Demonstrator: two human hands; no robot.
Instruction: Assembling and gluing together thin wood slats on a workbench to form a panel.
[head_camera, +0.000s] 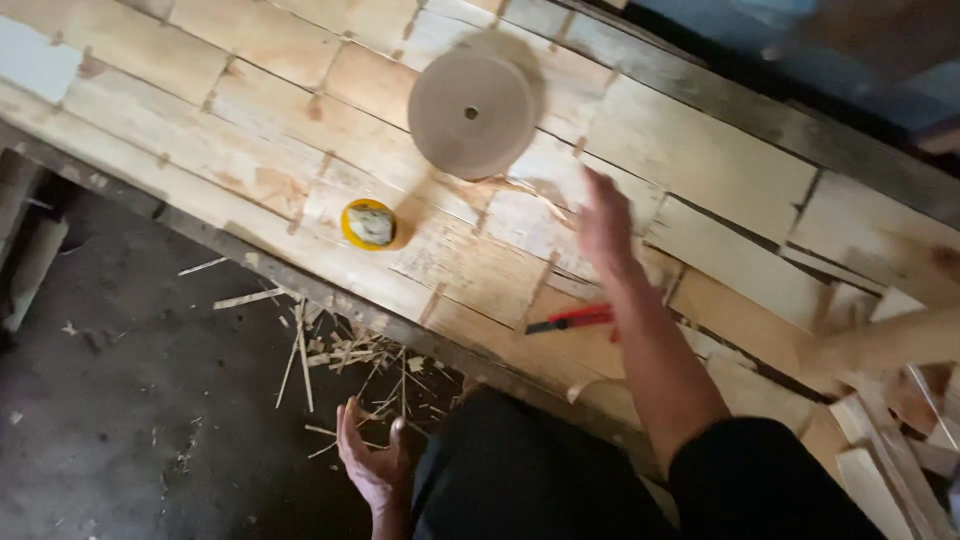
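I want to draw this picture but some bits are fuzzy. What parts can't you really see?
- Right hand, head view: motion-blurred above the veneer sheets, so its fingers can't be told apart.
- Red utility knife: its far end is hidden behind the right forearm.
- Yellow dish: what's inside is too small to tell.
- Left hand: the wrist is cut off by the bottom edge.
- Top right corner: dark and blurred.

No packages, labels, signs or screens appear anywhere in the view.
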